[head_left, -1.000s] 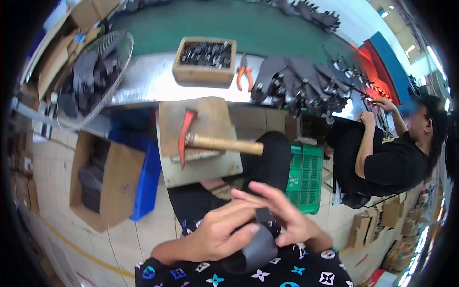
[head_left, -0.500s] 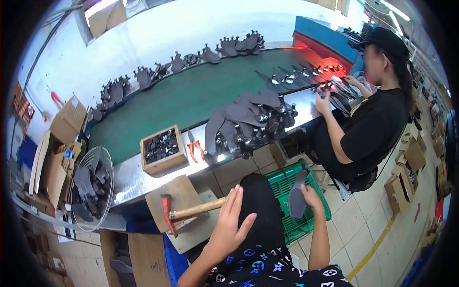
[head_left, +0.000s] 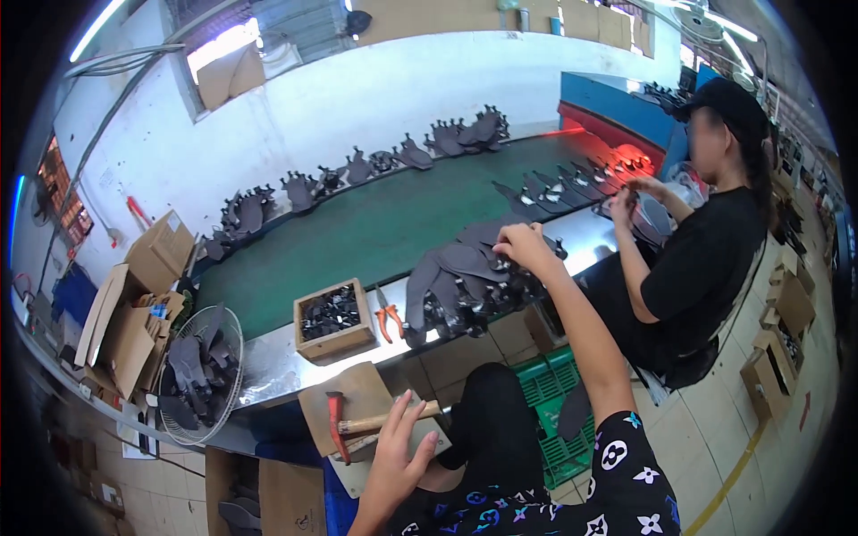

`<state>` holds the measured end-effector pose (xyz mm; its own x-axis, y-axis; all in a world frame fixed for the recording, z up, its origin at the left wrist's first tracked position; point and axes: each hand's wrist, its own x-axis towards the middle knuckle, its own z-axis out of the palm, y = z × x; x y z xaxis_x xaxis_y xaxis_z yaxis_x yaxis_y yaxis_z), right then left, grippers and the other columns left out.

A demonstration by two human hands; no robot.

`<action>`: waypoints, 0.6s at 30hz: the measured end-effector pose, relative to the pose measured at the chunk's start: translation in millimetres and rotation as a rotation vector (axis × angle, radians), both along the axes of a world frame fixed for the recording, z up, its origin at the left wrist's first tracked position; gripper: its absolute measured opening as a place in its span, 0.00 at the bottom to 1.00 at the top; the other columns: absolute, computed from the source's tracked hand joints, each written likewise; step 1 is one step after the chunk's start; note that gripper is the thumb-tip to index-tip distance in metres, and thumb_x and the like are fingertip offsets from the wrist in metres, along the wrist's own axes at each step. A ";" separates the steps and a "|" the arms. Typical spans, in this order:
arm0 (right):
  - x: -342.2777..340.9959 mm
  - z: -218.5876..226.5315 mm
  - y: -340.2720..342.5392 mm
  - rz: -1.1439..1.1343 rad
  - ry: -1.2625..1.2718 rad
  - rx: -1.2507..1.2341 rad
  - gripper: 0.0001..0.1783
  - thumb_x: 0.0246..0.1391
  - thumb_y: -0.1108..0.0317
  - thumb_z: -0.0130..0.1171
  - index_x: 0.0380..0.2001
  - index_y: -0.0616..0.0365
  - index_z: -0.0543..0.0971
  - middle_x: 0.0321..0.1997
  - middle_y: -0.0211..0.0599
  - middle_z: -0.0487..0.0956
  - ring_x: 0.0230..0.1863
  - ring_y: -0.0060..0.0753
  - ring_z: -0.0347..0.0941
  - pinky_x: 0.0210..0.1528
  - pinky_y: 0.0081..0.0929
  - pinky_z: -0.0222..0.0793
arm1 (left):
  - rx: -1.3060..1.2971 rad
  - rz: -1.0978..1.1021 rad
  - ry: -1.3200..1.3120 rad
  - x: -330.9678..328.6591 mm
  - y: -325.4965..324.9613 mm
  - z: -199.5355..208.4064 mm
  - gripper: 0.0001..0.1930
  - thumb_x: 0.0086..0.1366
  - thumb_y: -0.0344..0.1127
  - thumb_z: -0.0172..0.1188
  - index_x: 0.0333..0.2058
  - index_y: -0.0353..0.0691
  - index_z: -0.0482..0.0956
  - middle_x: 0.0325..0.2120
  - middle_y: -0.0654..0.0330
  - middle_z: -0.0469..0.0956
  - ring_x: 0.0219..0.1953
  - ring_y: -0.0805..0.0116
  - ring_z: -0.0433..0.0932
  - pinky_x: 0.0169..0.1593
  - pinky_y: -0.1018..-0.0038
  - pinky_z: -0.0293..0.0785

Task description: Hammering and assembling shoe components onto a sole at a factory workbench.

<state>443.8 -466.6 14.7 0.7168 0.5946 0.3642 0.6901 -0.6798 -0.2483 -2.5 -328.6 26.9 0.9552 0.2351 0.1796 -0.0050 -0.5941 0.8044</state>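
Here the right hand point(head_left: 521, 243) reaches far forward with its fingers curled down onto the top of a heap of dark grey, flat leather-like cut pieces point(head_left: 465, 277) piled at the near edge of the long worktop point(head_left: 357, 241), a green belt bordered by a strip of bare metal; whether it has actually gripped a piece I cannot tell. The left hand point(head_left: 398, 460) is low and close in, open with fingers spread, holding nothing, just beside the wooden handle of a red-headed hammer point(head_left: 357, 424) that lies on a small square wooden board point(head_left: 357, 397) below the worktop's near edge. On the metal strip to the left of the heap sit orange-handled pliers point(head_left: 387, 317) and a shallow wooden box of small dark parts point(head_left: 332, 317). More dark pieces line the far edge of the belt (in separate clusters). Past the heap, toward the right end, another person in black point(head_left: 706, 259) handles pieces with both hands.
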 end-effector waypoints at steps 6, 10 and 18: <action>-31.0 48.2 45.8 -0.063 0.016 0.748 0.10 0.60 0.67 0.61 0.31 0.65 0.79 0.33 0.49 0.82 0.36 0.46 0.81 0.39 0.36 0.73 | 0.137 0.146 0.006 -2.0 24.2 8.6 0.27 0.68 0.39 0.60 0.62 0.34 0.68 0.68 0.45 0.60 0.72 0.43 0.53 0.73 0.48 0.41; -145.1 107.4 89.5 0.439 0.893 1.347 0.11 0.66 0.65 0.58 0.44 0.61 0.74 0.32 0.34 0.82 0.43 0.33 0.83 0.39 0.17 0.73 | 0.435 0.379 -0.187 22.5 30.7 21.6 0.38 0.62 0.41 0.67 0.65 0.31 0.60 0.70 0.45 0.56 0.73 0.37 0.48 0.73 0.46 0.36; -307.6 38.4 107.9 0.978 0.665 0.825 0.42 0.61 0.50 0.60 0.69 0.61 0.56 0.72 0.55 0.59 0.70 0.48 0.64 0.67 0.42 0.64 | -0.019 0.614 -0.788 -29.6 80.1 28.5 0.28 0.67 0.28 0.60 0.62 0.31 0.59 0.39 0.49 0.81 0.42 0.66 0.80 0.48 0.70 0.77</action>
<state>136.1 -358.7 53.1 0.3233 0.7263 0.6065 0.3886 0.4825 -0.7850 -32.1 -248.4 55.4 0.2773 0.6574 0.7007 -0.2378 -0.6596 0.7130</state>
